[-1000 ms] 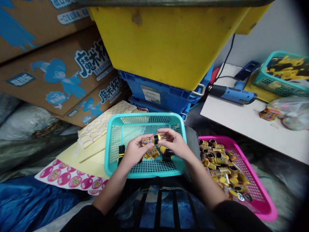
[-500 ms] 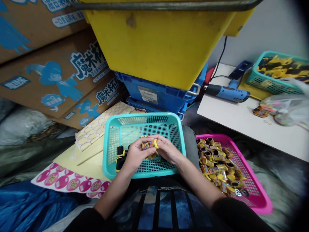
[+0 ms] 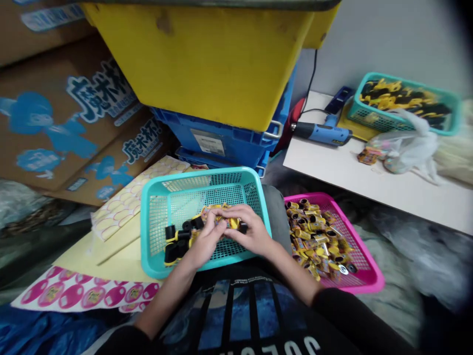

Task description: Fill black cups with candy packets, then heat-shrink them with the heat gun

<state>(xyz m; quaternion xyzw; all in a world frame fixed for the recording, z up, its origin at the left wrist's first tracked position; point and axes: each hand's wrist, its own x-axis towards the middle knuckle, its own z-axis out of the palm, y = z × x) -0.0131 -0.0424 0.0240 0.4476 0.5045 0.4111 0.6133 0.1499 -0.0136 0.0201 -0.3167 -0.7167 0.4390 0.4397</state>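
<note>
Change over the last half second: your view swings right, so the whole scene sits further left. Earlier the small printed tube (image 3: 233,223) shows its yellow end plainly; now your fingers cover most of it. Reading: both hands are busy on the same piece, and the handling looks unfinished.

Hand state: your left hand (image 3: 210,239) is curled nearly closed, thumb and fingers on the tube's near end. Your right hand (image 3: 253,234) is partly closed, thumb and fingers appearing to pinch the other end. The tube lies between them, above the turquoise basket (image 3: 145,236).

More black-and-yellow pieces (image 3: 183,235) now show in the basket, just left of your left hand; added or merely uncovered, cannot tell. Right of your right forearm, the pink basket (image 3: 375,272) holds a heap of similar tubes (image 3: 314,236). Farther off, ahead and right of your right hand, the table (image 3: 332,177) carries a blue tool (image 3: 325,134).

Hard to make out: fingertip contacts are hidden; a dark patch by your right fingers may be the tube's open end or another piece. The wrappers (image 3: 210,210) beyond your left fingers blur into the held tube.
</note>
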